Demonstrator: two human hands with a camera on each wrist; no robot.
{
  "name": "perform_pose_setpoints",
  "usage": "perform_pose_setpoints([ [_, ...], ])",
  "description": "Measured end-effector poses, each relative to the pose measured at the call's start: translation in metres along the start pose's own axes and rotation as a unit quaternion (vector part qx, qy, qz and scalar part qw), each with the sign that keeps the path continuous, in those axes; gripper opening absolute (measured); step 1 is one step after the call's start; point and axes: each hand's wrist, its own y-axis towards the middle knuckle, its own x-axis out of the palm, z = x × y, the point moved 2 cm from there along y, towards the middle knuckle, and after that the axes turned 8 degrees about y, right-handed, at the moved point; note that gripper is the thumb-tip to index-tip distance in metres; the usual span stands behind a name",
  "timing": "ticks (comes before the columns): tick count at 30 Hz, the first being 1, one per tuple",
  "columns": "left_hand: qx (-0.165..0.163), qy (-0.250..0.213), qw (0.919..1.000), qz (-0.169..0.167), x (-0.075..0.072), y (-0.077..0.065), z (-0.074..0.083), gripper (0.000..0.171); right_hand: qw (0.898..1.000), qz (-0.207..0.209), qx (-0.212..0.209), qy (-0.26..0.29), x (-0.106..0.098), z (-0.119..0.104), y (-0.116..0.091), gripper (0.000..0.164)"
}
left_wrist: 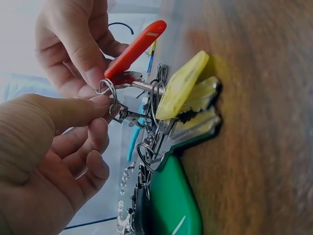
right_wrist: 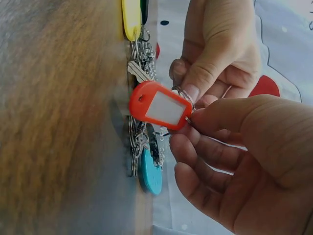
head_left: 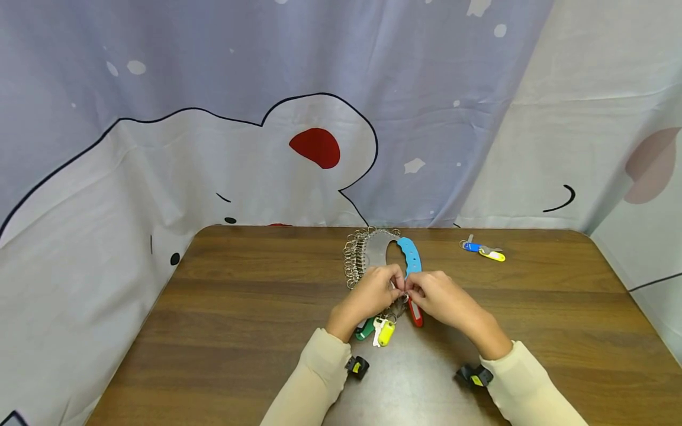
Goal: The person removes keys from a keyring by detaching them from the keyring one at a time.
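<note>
Both hands meet over the front of a key-holder hoop, which has a grey plate (head_left: 376, 248), a blue grip (head_left: 410, 254) and a fringe of small metal clips (head_left: 351, 260). My left hand (head_left: 379, 289) pinches a small split ring (left_wrist: 108, 90) between thumb and index finger, close to a metal clip (left_wrist: 128, 115). Fingertips of my right hand (head_left: 438, 293) pinch the same ring's area at the end of a red key tag (right_wrist: 164, 106) with a white label. Below the left hand lie a yellow key tag (head_left: 386, 333), a green key tag (left_wrist: 173, 196) and silver keys (left_wrist: 203, 95).
At the back right of the brown wooden table (head_left: 240, 307) lie a blue key tag (head_left: 471, 247) and another yellow key tag (head_left: 492, 255) with keys. A printed curtain (head_left: 213, 160) hangs right behind the table's far edge.
</note>
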Motion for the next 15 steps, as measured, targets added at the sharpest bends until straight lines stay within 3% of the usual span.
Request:
perform_pose_setpoints([
  [8,-0.008,-0.038,0.9992,-0.010,0.0003,0.0004,-0.0050,0.012,1.000,-0.020,0.008,0.022,-0.0022,-0.0004,0.0003,0.008],
  [15,0.003,-0.020,0.9996,-0.019,0.0026,0.0012,-0.0080,0.005,0.999,-0.030,0.023,0.036,-0.0057,-0.0012,-0.0004,0.008],
])
